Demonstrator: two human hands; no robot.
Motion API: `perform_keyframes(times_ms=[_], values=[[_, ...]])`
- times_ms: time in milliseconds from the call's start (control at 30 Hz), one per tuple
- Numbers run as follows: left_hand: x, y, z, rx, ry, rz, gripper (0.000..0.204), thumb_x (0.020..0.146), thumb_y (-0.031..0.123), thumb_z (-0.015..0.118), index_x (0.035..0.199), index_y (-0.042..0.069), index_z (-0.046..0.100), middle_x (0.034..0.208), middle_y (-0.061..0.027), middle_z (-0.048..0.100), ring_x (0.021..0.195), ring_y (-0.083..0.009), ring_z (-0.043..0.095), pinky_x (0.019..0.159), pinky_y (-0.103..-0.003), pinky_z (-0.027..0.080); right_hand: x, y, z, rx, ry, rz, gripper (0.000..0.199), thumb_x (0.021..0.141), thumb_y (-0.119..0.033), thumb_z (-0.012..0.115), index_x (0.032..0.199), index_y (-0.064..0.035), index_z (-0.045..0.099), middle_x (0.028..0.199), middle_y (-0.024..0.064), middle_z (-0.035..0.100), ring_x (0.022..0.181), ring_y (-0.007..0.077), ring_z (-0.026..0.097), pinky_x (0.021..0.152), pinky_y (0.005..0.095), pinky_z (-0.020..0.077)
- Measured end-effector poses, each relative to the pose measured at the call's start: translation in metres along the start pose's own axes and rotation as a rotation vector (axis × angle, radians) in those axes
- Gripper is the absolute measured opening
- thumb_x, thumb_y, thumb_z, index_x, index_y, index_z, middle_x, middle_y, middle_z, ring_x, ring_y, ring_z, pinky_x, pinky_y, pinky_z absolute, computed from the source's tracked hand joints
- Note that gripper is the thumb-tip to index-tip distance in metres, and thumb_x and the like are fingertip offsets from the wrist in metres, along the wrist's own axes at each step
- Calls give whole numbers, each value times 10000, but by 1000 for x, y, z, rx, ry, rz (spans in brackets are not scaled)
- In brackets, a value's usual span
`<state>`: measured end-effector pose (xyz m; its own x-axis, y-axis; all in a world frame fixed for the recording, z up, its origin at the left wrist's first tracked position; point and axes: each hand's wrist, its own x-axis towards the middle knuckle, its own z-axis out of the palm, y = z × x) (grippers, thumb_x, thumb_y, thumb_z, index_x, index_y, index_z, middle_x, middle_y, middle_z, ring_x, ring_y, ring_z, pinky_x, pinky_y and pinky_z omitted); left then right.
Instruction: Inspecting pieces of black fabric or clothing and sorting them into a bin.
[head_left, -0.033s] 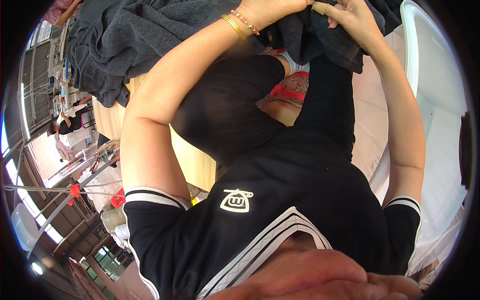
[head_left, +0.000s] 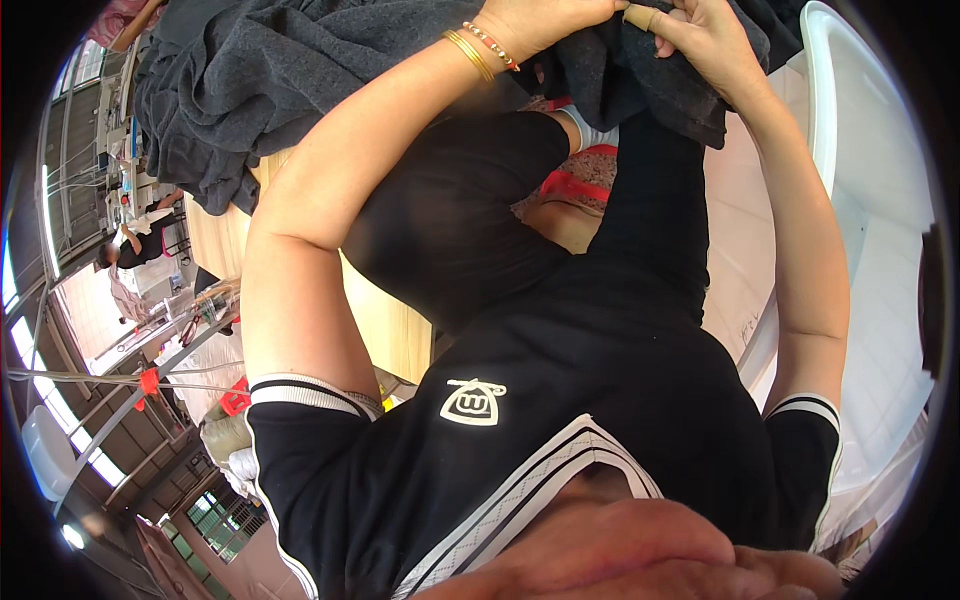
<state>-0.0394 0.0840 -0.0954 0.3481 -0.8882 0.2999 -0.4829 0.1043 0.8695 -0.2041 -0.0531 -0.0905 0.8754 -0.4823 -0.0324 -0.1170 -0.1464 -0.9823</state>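
Note:
Dark grey woolly fabric (head_left: 270,80) lies heaped across the top of the view, and part of it (head_left: 670,90) hangs down over my leg. My left hand (head_left: 545,22), with bracelets at the wrist, is closed at the upper edge, its fingertips pinching the cloth. Close beside it on the right, my right hand (head_left: 708,42) also pinches the fabric between thumb and fingers. A tan cover wraps the right thumb (head_left: 642,18). The two hands' fingertips nearly meet. Some fingers are cut off by the frame's edge or hidden behind cloth.
A large white plastic tub (head_left: 822,120) stands close by my right arm. Under my left arm is a light wooden tabletop (head_left: 390,315). Something red (head_left: 578,188) lies below my legs. Farther left, another person (head_left: 148,243) is at a workplace; a second person's arm (head_left: 132,30) shows at upper left.

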Motion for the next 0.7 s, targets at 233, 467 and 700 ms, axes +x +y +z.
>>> perform_keyframes(times_ms=[233, 467, 700], values=[[1, 3, 1, 158, 54, 69, 121, 838, 77, 780, 904, -18, 743, 800, -84, 741, 724, -94, 678, 661, -259, 536, -2, -1, 11, 6, 102, 10, 130, 892, -50, 739, 928, 1, 624, 717, 1, 613, 578, 75, 583, 528, 226, 474], [11, 4, 5, 301, 70, 207, 141, 848, 112, 762, 921, 8, 702, 825, -133, 718, 739, -206, 714, 671, -314, 553, 8, 31, -1, -182, 99, -190, 194, 945, -160, 711, 1049, 0, 677, 803, 3, 666, 655, 46, 631, 622, 193, 519], [16, 8, -10, 392, 81, 76, 156, 901, 100, 696, 1023, 3, 689, 893, -140, 716, 807, -235, 711, 742, -334, 554, 3, -28, -15, -356, 381, -184, 88, 834, -17, 706, 920, -3, 698, 736, -1, 635, 644, 67, 541, 588, 241, 437]])
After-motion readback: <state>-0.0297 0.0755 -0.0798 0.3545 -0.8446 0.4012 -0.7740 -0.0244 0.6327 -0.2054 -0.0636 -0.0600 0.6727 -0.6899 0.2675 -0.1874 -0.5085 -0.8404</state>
